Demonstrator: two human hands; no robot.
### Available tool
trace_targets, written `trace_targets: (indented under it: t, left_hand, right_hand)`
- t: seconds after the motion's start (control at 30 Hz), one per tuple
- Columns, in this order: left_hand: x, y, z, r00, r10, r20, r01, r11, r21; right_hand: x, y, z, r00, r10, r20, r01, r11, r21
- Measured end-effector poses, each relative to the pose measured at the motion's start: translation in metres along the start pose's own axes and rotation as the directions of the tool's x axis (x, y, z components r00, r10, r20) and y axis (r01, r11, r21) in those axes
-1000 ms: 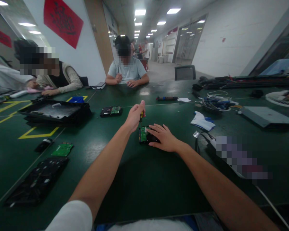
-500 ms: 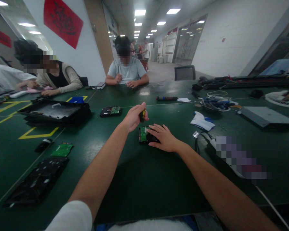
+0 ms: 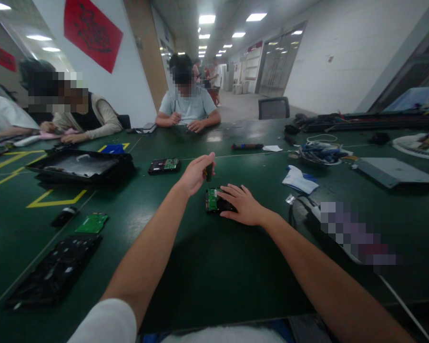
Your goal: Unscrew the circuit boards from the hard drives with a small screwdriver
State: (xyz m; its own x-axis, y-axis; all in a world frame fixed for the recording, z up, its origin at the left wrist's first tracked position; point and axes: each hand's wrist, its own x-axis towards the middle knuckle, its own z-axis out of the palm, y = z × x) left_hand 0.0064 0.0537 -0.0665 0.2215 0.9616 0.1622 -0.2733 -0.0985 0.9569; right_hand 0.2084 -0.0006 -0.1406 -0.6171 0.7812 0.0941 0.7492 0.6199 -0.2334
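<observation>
On the dark green table (image 3: 200, 267) in front of me lies a hard drive (image 3: 212, 202), its green circuit board facing up. My right hand (image 3: 243, 205) rests over its right half with the fingers spread, covering that part. My left hand (image 3: 197, 174) is wrapped round the dark handle of a screwdriver (image 3: 209, 173), held upright above the drive's far left edge. The screwdriver's tip is too thin to make out, so I cannot tell whether it touches the drive.
A second hard drive (image 3: 164, 166) lies beyond my left hand. Black trays (image 3: 82, 166), a loose green circuit board (image 3: 92, 222) and black drive casings (image 3: 55, 269) are at left. Right are a glove (image 3: 299, 180), a cable bundle (image 3: 321, 153) and a metal box (image 3: 396, 171). Co-workers (image 3: 188, 105) sit opposite.
The screwdriver handle has turned a little in my left hand, and its yellow marks show less. My right hand stays on the hard drive.
</observation>
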Motion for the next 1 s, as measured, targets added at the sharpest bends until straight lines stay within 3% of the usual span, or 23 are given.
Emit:
trace_targets:
  t: [0.2, 0.3, 0.43, 0.63, 0.8, 1.0]
  left_hand:
    - [0.0, 0.005, -0.004, 0.994, -0.054, 0.091, 0.051, 0.998, 0.029]
    - [-0.001, 0.004, 0.002, 0.997, -0.065, 0.051, 0.065, 0.998, 0.007]
    - [-0.005, 0.0, 0.015, 0.999, -0.032, -0.007, 0.032, 0.999, 0.002]
    - [-0.01, -0.01, 0.026, 0.997, 0.047, 0.062, -0.054, 0.992, 0.113]
    - [-0.01, -0.007, 0.025, 0.991, 0.066, 0.116, -0.078, 0.991, 0.105]
    - [-0.008, 0.004, 0.018, 0.995, 0.097, 0.036, -0.103, 0.962, 0.254]
  right_hand:
    - [0.0, -0.001, -0.001, 1.0, 0.003, 0.002, -0.003, 1.0, -0.007]
    - [0.0, -0.001, -0.002, 1.0, 0.001, 0.001, -0.001, 1.0, -0.008]
    - [0.0, -0.001, -0.001, 1.0, 0.0, 0.005, 0.0, 1.0, 0.0]
    - [0.001, 0.001, 0.002, 1.0, -0.004, -0.004, 0.004, 1.0, -0.004]
    - [0.001, 0.0, 0.001, 1.0, 0.007, 0.01, -0.007, 1.0, -0.016]
    - [0.001, 0.001, 0.002, 1.0, -0.005, -0.012, 0.004, 1.0, -0.013]
